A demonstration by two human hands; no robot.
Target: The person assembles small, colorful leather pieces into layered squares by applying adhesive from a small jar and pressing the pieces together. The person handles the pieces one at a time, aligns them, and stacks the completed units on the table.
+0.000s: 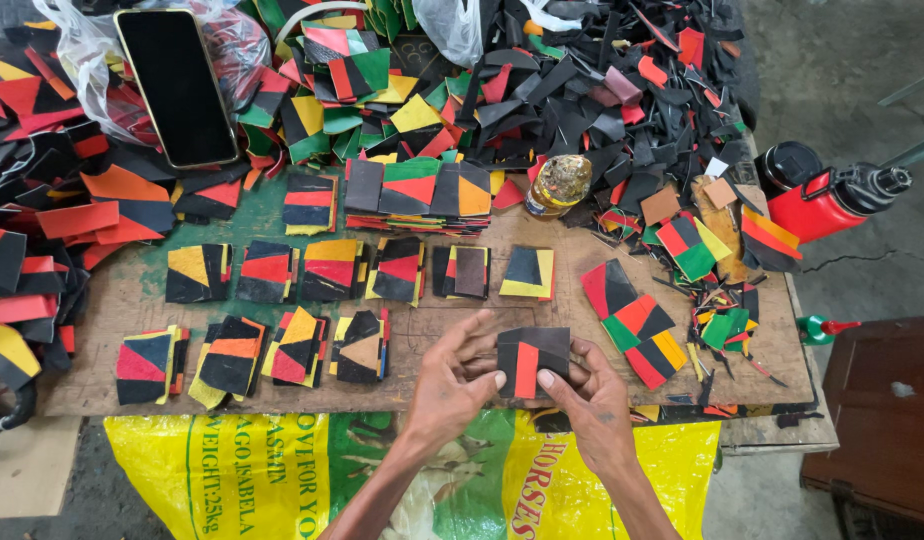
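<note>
The fingers of both hands are closed on one thing: a small square patch of black and dark-brown pieces with an upright red strip point(531, 362), held just above the near edge of the worn wooden board point(112, 305). The left hand point(450, 385) pinches the patch's left edge, its thumb lying along the bottom left corner, beside the red strip. The right hand point(594, 398) pinches the right edge and lower right corner, its thumb tip touching the bottom of the red strip. The patch thus lies between the two hands, equally near to each, flat to the camera, and the red strip's long axis runs away from the person toward the far side of the board.

On the board to the left of the patch, two rows of similar stacked patches point(297, 347) lie in black, red, yellow and orange. To its right sit loose red, green and black patches point(637, 322). At the board's far edge stands a small bottle of amber liquid point(559, 184), and beyond the far left corner a dark-screened phone point(176, 87) rests on scraps.
</note>
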